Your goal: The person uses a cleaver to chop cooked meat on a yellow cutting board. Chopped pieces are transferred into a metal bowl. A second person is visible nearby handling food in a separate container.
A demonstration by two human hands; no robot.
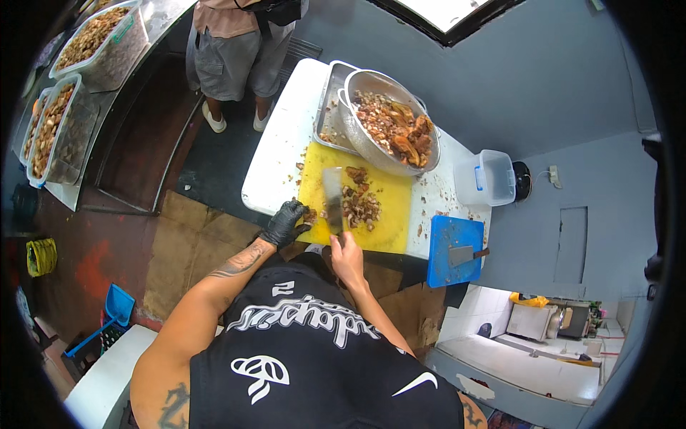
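My right hand (347, 258) grips the handle of a cleaver (333, 198), whose broad blade is over the yellow cutting board (394, 230). My left hand (285, 222), in a black glove, is at the board's left edge with its fingers at a piece of browned meat (310, 216). Chopped meat (364, 210) lies in a heap just right of the blade, with larger chunks (356, 174) above it. Behind the board, a large metal colander (356, 128) of chopped and larger meat pieces rests partly on a metal tray (323, 115).
A blue cutting board (442, 257) with another cleaver (461, 256) lies at the white table's (273, 155) right end, near a clear plastic bin (496, 179). A person (230, 59) stands beyond the table. Tubs of chopped food (115, 59) stand on a counter at upper left.
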